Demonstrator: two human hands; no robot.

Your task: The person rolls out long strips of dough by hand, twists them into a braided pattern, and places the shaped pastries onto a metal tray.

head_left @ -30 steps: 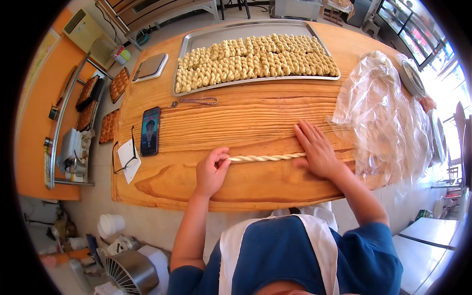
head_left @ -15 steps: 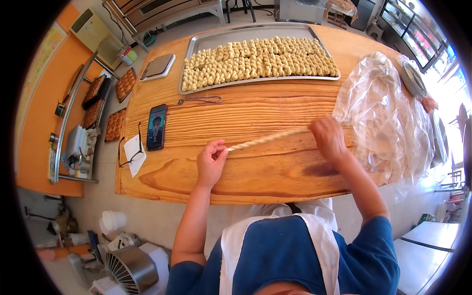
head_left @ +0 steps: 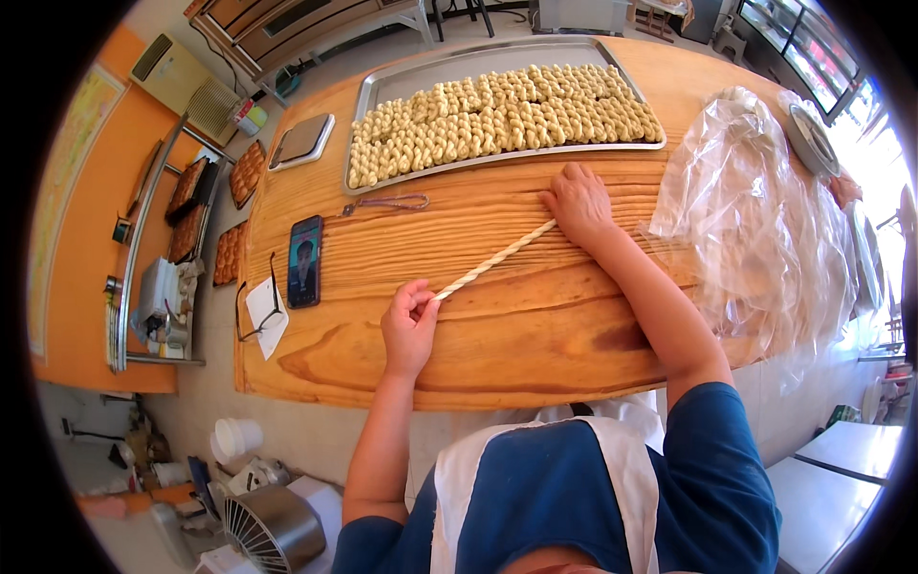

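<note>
A thin, pale twisted dough rope [head_left: 492, 261] runs slantwise between my two hands, its far end higher up the wooden table. My left hand [head_left: 409, 323] pinches the near-left end between thumb and fingers. Palm down at the other end, my right hand [head_left: 579, 206] covers the tip of the rope, fingers stretched forward on the wood. Beyond it, a metal tray [head_left: 426, 75] holds close rows of small braided dough twists [head_left: 497, 120].
On the table's left lie a phone [head_left: 306, 260], eyeglasses [head_left: 274, 297] on paper, and a scale [head_left: 302, 142]. A cord loop [head_left: 392, 202] lies below the tray. Crumpled clear plastic sheeting [head_left: 732, 201] covers the right side. The table's near edge [head_left: 535, 399] is by my body.
My right hand has moved left and away from me, flattening onto the table. The rope's right end has swung farther up the table; my left hand still pinches its other end.
</note>
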